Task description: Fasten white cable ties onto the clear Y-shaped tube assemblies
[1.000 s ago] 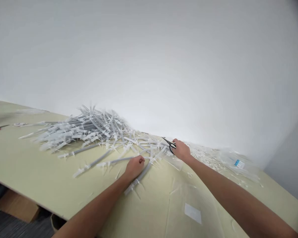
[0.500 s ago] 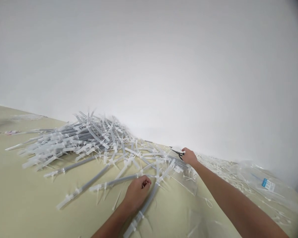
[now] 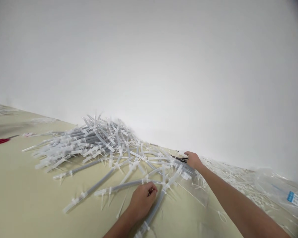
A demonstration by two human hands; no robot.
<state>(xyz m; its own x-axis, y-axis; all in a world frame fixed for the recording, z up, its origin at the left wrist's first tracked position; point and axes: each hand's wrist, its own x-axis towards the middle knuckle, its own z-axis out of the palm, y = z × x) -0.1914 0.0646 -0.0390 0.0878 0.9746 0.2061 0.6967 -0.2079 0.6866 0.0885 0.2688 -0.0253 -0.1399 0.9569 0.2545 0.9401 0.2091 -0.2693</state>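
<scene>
The left hand [image 3: 143,199] is noted low over the table [image 3: 32,195], its fingers curled beside 1 grey tube [image 3: 158,203] that runs down to the lower picture edge; whether anything is pinched inside the curl cannot be told. The right hand [image 3: 194,160] is placed farther off, fingers extended at the handles of 1 pair of black scissors [image 3: 179,159]; whether the handles are gripped or only touched cannot be confirmed. The scissors are located at the right end of the scattered tubes, near the wall [image 3: 178,86]. They are judged light and rigid, best taken by the handles, clear of the blades. The tube is judged light, bendable and smooth, not fragile; a hold is best taken on its bare grey length, since the projecting white ties may snag on the tube pile [image 3: 94,140].
</scene>
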